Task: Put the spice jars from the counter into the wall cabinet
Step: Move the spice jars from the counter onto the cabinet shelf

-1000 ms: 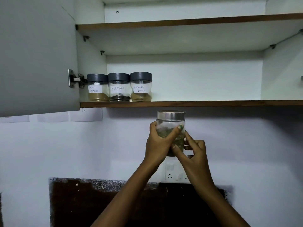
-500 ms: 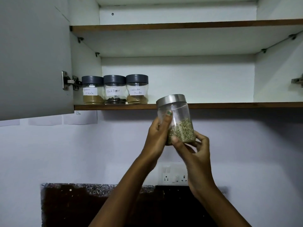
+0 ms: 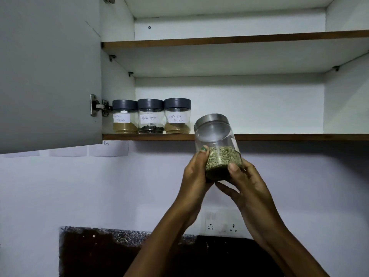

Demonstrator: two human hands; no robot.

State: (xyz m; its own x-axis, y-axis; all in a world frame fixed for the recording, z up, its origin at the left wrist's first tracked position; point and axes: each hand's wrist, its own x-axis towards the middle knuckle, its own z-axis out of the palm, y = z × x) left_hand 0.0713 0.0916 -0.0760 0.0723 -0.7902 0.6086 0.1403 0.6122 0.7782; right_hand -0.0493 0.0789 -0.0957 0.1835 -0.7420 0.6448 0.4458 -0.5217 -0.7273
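Since half a second ago, the seed jar (image 3: 217,145) has been raised and is tilted further, its steel lid now overlapping the lower shelf (image 3: 279,137) edge. The jar is gripped by both hands: the left hand (image 3: 194,176) is curled round its left side with the thumb on the glass, and the right hand (image 3: 246,186) is wrapped under and round its lower right, thumb pressed on the front. The jar is held in front of the shelf edge, not set on it, just right of three dark-lidded jars lined up at the shelf's left end: the masala jar (image 3: 124,116), the black pepper jar (image 3: 150,116) and the coriander jar (image 3: 177,115). The cabinet door (image 3: 50,76) is swung open at left. A pale wall, a socket plate (image 3: 222,222) and a dark speckled counter (image 3: 119,250) are seen below. The first label is only partly legible; the fingers behind the jar are hidden.
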